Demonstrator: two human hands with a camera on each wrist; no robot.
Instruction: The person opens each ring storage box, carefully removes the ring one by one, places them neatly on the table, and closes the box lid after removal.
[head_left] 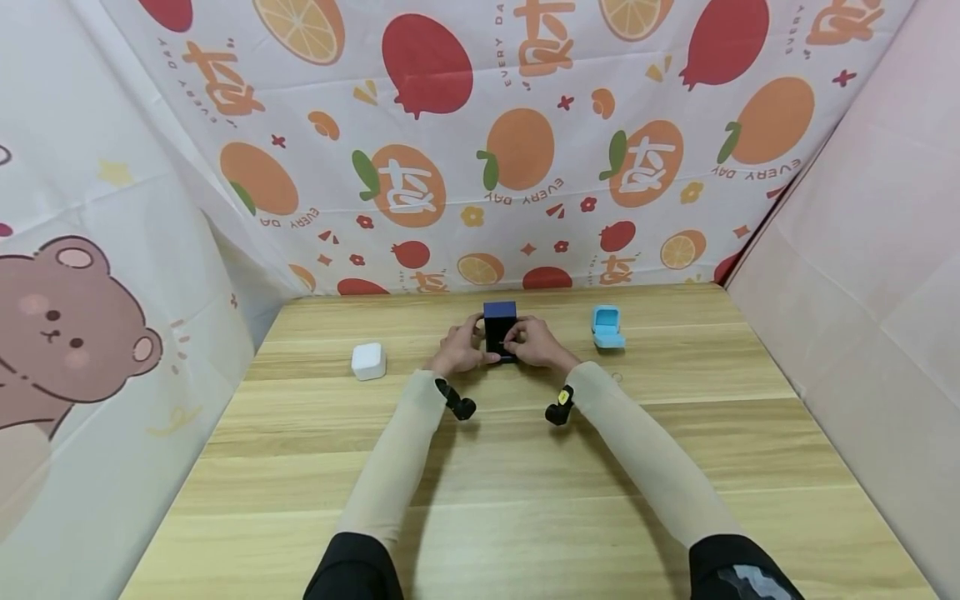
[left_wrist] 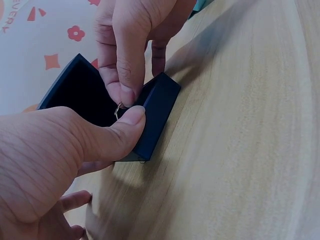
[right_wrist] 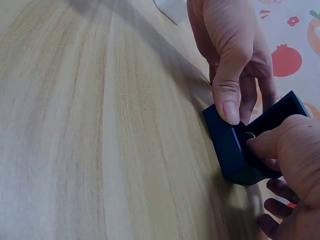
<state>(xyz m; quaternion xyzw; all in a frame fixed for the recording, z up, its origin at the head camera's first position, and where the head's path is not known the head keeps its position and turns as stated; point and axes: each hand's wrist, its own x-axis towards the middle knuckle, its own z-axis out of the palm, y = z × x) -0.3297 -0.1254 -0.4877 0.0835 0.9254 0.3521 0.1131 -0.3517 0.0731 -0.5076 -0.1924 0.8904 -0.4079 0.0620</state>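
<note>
Ring (left_wrist: pixel 118 110) at mouth of open dark box (head_left: pixel 500 311), mid. of surface's (head_left: pixel 525 500) back edge: prob. seating or lifting it, can't tell which.
L to R: white box (head_left: pixel 368 361), looks closed, twd left edge; L hand (head_left: pixel 461 348) grips dark box, thumb on front rim, other fingers round the side; R hand (head_left: pixel 536 342) pinches ring btwn thumb & index; lt-blue box (head_left: pixel 608 327), lid up, nr back edge, right of mid. Next move prob. calls for L hand holding box firm & a fine, steady R pinch, else ring may slip. Text: "EVERY DAY" on fruit-print cloth (head_left: pixel 465 154) behind, plus big characters I can't make out; no brand or label readable on any box.
</note>
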